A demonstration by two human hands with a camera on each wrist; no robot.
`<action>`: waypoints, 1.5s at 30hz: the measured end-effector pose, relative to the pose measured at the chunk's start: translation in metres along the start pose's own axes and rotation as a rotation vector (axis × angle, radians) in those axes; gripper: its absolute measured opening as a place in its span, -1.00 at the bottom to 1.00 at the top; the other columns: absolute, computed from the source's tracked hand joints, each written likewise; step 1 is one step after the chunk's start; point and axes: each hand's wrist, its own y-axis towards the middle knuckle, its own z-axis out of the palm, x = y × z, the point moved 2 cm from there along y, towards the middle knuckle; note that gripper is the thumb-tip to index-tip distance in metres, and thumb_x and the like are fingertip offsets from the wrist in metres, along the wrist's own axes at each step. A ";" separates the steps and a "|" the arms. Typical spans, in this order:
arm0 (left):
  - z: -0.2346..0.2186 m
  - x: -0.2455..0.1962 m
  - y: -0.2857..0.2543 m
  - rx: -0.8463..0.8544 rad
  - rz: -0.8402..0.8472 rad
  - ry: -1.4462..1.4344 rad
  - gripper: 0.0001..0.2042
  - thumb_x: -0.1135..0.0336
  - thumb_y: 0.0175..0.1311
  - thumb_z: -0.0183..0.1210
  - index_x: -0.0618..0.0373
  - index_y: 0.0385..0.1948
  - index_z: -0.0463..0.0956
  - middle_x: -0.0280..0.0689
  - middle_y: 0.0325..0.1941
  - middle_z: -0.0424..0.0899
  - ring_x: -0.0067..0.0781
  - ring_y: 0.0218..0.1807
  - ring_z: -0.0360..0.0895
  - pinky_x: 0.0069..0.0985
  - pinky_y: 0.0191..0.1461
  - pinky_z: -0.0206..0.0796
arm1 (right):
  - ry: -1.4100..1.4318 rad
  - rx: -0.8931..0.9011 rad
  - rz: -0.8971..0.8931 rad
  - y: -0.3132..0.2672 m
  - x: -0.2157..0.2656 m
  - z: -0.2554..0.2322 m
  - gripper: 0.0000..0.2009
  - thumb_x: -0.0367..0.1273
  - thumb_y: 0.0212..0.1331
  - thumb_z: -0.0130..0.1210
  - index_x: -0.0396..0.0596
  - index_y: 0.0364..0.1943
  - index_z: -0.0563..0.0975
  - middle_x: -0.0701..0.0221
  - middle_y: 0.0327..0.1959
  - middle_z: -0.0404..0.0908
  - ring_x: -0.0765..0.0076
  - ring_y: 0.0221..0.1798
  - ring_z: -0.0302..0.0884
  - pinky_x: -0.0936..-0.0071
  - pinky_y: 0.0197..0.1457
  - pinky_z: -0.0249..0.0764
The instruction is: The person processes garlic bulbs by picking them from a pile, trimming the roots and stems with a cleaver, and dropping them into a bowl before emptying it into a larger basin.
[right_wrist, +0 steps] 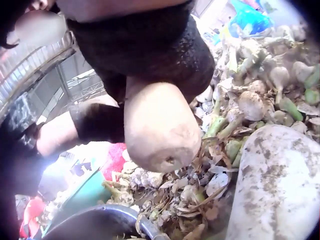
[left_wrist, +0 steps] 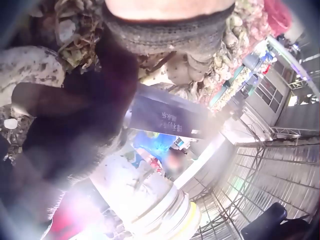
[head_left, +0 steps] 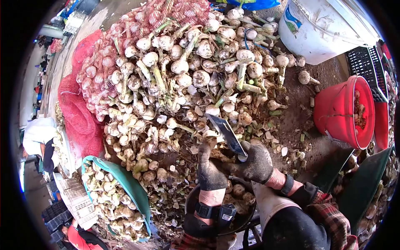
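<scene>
A large heap of garlic bulbs (head_left: 183,79) with stalks lies in front of me. My right hand (head_left: 256,162), in a dark glove, grips a knife (head_left: 227,132) with its blade pointing up and left over the heap. The right wrist view shows the knife's wooden handle end (right_wrist: 160,130) sticking out of the glove (right_wrist: 145,50). My gloved left hand (head_left: 209,164) lies just left of the blade among loose bulbs at the heap's near edge. Its fingers reach into the garlic, back toward me, so its hold is hidden. The left wrist view is blurred, showing only the dark glove (left_wrist: 75,115).
A black basin (head_left: 191,201) holding trimmed bulbs (head_left: 238,191) sits between my knees. A red bucket (head_left: 338,111) and black crate (head_left: 366,66) stand to the right, a white bucket (head_left: 316,31) at the back right. Red mesh sacks (head_left: 83,83) and a green-edged sack of garlic (head_left: 125,181) lie to the left.
</scene>
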 end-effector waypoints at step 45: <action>-0.107 -0.007 -0.021 0.364 0.134 1.158 -0.59 0.23 0.31 -0.01 0.10 0.17 0.28 -0.20 0.21 0.40 -0.23 0.18 0.39 -0.25 0.24 0.22 | -0.397 0.003 -0.411 -0.018 0.013 -0.017 -0.73 -0.18 -0.04 0.20 -0.07 -0.39 0.49 0.27 -0.35 0.47 0.12 -0.38 0.51 0.19 -0.38 0.43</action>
